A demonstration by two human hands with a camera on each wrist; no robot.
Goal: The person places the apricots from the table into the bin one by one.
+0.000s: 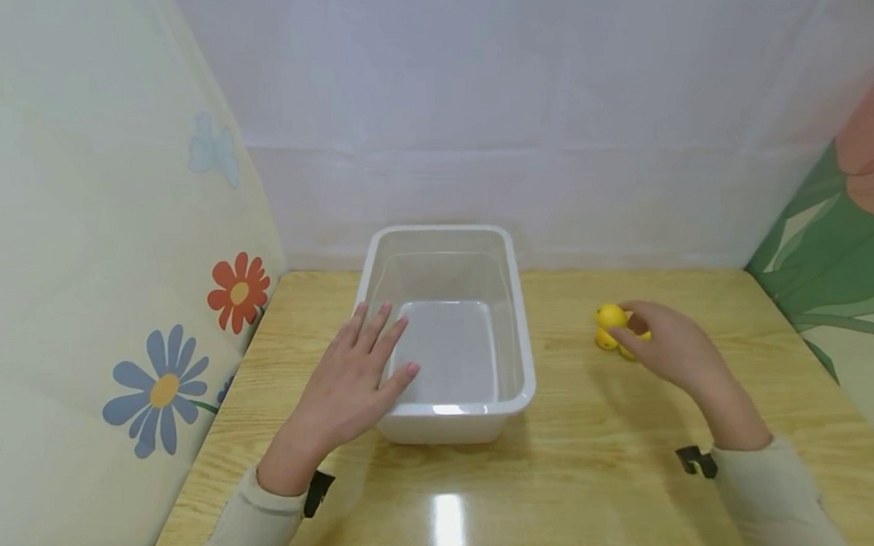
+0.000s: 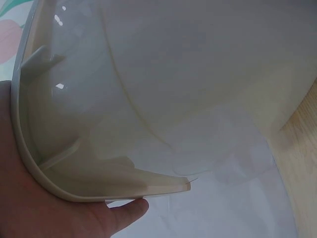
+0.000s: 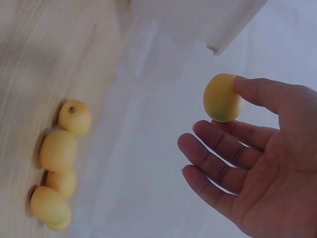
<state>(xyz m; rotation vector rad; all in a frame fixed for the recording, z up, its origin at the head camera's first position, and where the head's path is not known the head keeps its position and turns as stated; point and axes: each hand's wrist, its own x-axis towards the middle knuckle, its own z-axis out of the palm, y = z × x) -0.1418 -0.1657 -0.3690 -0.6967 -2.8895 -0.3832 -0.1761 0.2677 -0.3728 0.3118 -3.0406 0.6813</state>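
Observation:
My right hand (image 1: pixel 674 346) pinches a small yellow fruit (image 3: pixel 222 99) between thumb and index finger, the other fingers spread loosely below. In the right wrist view the held fruit is up off the table, with a faint green patch low on its skin. Several more yellow fruits (image 3: pixel 58 151) lie in a row on the wood; in the head view the hand partly hides them. My left hand (image 1: pixel 349 383), fingers straight and spread, rests at the near left rim of a white plastic bin (image 1: pixel 516 335). The left wrist view shows the hand against the bin's rim (image 2: pixel 22 134).
The wooden table (image 1: pixel 570 482) runs back to a white cloth (image 1: pixel 508 76). A flower-printed cloth (image 1: pixel 67 245) borders the left side, and another with a large tulip print (image 1: pixel 864 247) borders the right. Between the bin and the fruits is a stretch of bare tabletop.

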